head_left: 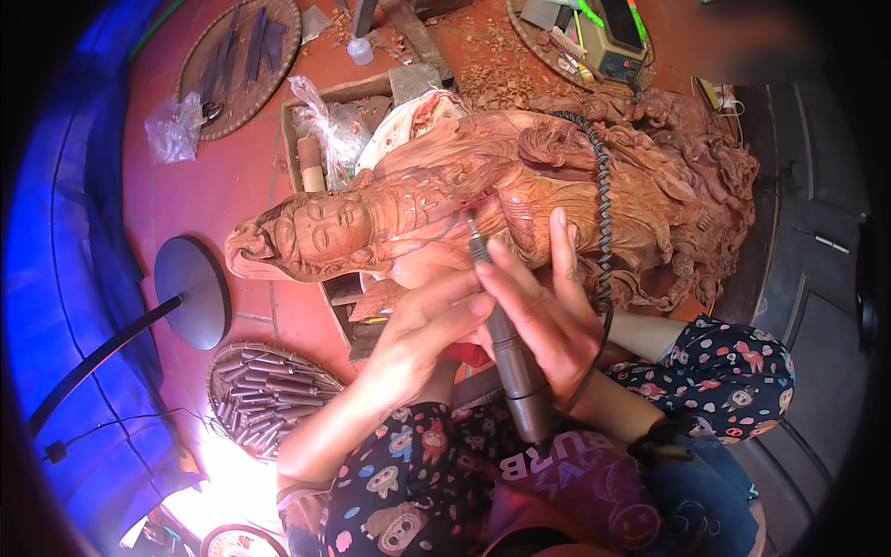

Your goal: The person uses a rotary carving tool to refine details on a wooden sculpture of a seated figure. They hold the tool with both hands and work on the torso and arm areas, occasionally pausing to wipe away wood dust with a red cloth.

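Observation:
A carved reddish-brown wooden statue (445, 209) lies on its back in front of me, its head to the left and its ornate base to the right. My right hand (557, 320) grips a dark rotary carving handpiece (518, 371), with one finger stretched up along the statue's side. The handpiece's thin tip points away from me, close to the statue's chest; whether it touches the wood I cannot tell. My left hand (413, 325) is closed at the front part of the handpiece, its thumb against it. A twisted black cord (604, 204) hangs across the statue.
A wooden crate (295, 153) with plastic bags sits under the statue. At the left are a basket of metal tools (269, 385), a round lamp base (192, 292) and a glaring light (237, 492). Farther back are a tray of files (209, 116), wood chips (497, 70) and a control box (617, 51).

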`<act>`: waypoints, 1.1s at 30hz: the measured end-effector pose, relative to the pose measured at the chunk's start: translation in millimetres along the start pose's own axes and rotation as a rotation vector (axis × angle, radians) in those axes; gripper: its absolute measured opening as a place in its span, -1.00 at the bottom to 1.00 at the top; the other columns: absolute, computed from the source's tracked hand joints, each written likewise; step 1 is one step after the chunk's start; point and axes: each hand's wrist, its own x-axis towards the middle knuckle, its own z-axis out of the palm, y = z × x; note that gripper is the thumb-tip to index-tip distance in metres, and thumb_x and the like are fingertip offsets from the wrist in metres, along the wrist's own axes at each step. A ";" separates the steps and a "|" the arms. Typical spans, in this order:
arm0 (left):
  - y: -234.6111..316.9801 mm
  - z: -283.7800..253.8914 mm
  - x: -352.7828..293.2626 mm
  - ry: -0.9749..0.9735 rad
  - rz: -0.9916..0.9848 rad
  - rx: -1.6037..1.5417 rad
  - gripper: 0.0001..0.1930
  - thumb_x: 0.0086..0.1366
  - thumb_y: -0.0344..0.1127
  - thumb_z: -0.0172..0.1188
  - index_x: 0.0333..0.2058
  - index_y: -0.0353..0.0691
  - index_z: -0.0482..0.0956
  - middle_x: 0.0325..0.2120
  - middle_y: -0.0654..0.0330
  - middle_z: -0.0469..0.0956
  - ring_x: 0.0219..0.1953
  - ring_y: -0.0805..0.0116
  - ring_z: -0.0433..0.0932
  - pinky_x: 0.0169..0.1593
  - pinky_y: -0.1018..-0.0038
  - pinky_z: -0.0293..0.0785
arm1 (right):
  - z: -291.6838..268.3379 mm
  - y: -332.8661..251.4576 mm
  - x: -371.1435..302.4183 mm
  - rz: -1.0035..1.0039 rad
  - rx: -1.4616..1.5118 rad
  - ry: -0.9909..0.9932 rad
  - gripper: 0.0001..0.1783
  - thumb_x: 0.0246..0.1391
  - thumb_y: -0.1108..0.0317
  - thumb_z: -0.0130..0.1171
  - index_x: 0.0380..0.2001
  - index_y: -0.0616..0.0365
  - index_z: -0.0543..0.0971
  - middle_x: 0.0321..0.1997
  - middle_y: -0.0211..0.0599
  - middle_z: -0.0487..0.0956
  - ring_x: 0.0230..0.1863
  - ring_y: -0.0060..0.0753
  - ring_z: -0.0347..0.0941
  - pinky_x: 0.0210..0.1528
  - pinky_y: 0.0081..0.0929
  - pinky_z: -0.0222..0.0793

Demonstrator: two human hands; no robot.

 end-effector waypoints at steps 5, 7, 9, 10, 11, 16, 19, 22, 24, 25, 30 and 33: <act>2.5 6.3 13.1 -0.072 -0.041 -0.101 -0.67 0.38 -0.27 -0.01 -0.01 -0.41 0.42 -0.29 0.20 0.52 -0.27 0.51 0.50 -0.17 0.59 0.40 | 1.8 2.2 -2.1 0.049 0.074 0.082 -0.54 0.11 0.32 0.11 0.07 0.30 0.46 0.11 0.07 0.48 0.22 0.57 0.18 0.20 0.31 0.11; -2.5 1.0 7.8 -0.034 -0.038 -0.086 -0.67 0.38 -0.27 -0.02 -0.02 -0.41 0.42 -0.29 0.20 0.52 -0.27 0.51 0.49 -0.17 0.59 0.40 | -0.7 -1.3 -0.3 0.014 0.009 0.042 -0.54 0.11 0.32 0.11 0.07 0.30 0.46 0.11 0.08 0.48 0.22 0.58 0.18 0.20 0.32 0.10; -5.0 -5.2 1.9 -0.021 -0.037 -0.070 -0.59 0.36 -0.23 0.03 0.06 -0.41 0.37 -0.26 0.21 0.54 -0.24 0.51 0.53 -0.18 0.62 0.41 | -0.3 -3.1 2.2 -0.030 -0.057 0.009 -0.55 0.10 0.35 0.13 0.06 0.29 0.46 0.11 0.07 0.48 0.22 0.59 0.17 0.20 0.33 0.10; -3.7 -4.3 1.9 -0.025 -0.034 -0.060 -0.63 0.37 -0.24 0.01 0.03 -0.41 0.39 -0.27 0.20 0.53 -0.25 0.51 0.52 -0.17 0.60 0.41 | -0.8 -2.9 1.9 -0.016 -0.031 0.005 -0.55 0.10 0.36 0.13 0.06 0.29 0.46 0.11 0.08 0.48 0.22 0.58 0.17 0.20 0.33 0.10; -1.3 -2.3 2.2 -0.028 -0.031 -0.050 -0.66 0.38 -0.26 -0.01 -0.01 -0.41 0.41 -0.29 0.20 0.53 -0.25 0.51 0.51 -0.16 0.58 0.41 | -1.8 -2.5 1.1 -0.001 -0.005 0.000 -0.55 0.09 0.36 0.13 0.06 0.29 0.46 0.11 0.09 0.48 0.22 0.58 0.17 0.20 0.32 0.10; 4.0 9.4 13.4 -0.068 -0.028 -0.085 -0.69 0.40 -0.24 -0.03 -0.06 -0.39 0.43 -0.32 0.21 0.52 -0.26 0.52 0.50 -0.15 0.57 0.42 | 1.3 0.7 0.6 0.043 0.096 0.129 -0.54 0.12 0.33 0.13 0.07 0.32 0.45 0.11 0.15 0.46 0.22 0.56 0.18 0.20 0.32 0.11; 0.5 2.0 3.3 -0.025 -0.026 -0.059 -0.68 0.40 -0.23 -0.03 -0.06 -0.40 0.43 -0.32 0.21 0.52 -0.25 0.51 0.51 -0.14 0.56 0.42 | 0.1 -4.3 0.2 0.005 -0.017 0.024 -0.54 0.13 0.32 0.12 0.07 0.33 0.45 0.11 0.14 0.47 0.22 0.58 0.18 0.20 0.32 0.11; 0.7 -1.9 1.0 -0.050 -0.026 -0.069 -0.66 0.40 -0.24 -0.02 -0.02 -0.40 0.42 -0.30 0.21 0.52 -0.25 0.51 0.51 -0.14 0.56 0.43 | -0.4 -5.5 3.0 0.005 0.017 0.029 -0.55 0.13 0.33 0.11 0.06 0.33 0.46 0.11 0.14 0.47 0.22 0.59 0.18 0.20 0.32 0.10; 0.3 3.2 8.1 -0.071 -0.034 -0.084 -0.67 0.41 -0.24 -0.03 -0.01 -0.39 0.42 -0.30 0.21 0.52 -0.23 0.52 0.50 -0.13 0.57 0.42 | 2.3 0.3 -0.8 0.029 0.067 0.084 -0.55 0.13 0.32 0.11 0.05 0.35 0.46 0.12 0.14 0.46 0.21 0.59 0.18 0.21 0.33 0.08; 1.1 7.6 12.7 -0.059 -0.019 -0.083 -0.70 0.41 -0.26 -0.03 -0.05 -0.38 0.42 -0.30 0.22 0.52 -0.23 0.52 0.50 -0.13 0.57 0.42 | 1.5 0.0 -0.4 0.039 0.076 0.092 -0.55 0.13 0.32 0.11 0.06 0.35 0.45 0.12 0.15 0.46 0.21 0.59 0.18 0.21 0.33 0.08; -2.5 -3.8 3.1 -0.063 -0.040 -0.110 -0.69 0.41 -0.25 -0.03 -0.05 -0.40 0.41 -0.31 0.23 0.51 -0.27 0.52 0.50 -0.16 0.58 0.43 | 2.4 -1.9 -1.2 -0.012 -0.001 0.043 -0.54 0.12 0.31 0.11 0.05 0.36 0.46 0.10 0.17 0.47 0.21 0.58 0.19 0.20 0.34 0.09; 4.3 6.6 5.0 -0.027 -0.039 -0.074 -0.69 0.40 -0.24 -0.02 -0.07 -0.39 0.42 -0.33 0.24 0.51 -0.29 0.51 0.50 -0.17 0.57 0.43 | 1.5 -1.8 -0.3 0.023 0.040 0.063 -0.55 0.12 0.32 0.11 0.05 0.36 0.46 0.10 0.17 0.47 0.21 0.58 0.19 0.20 0.33 0.10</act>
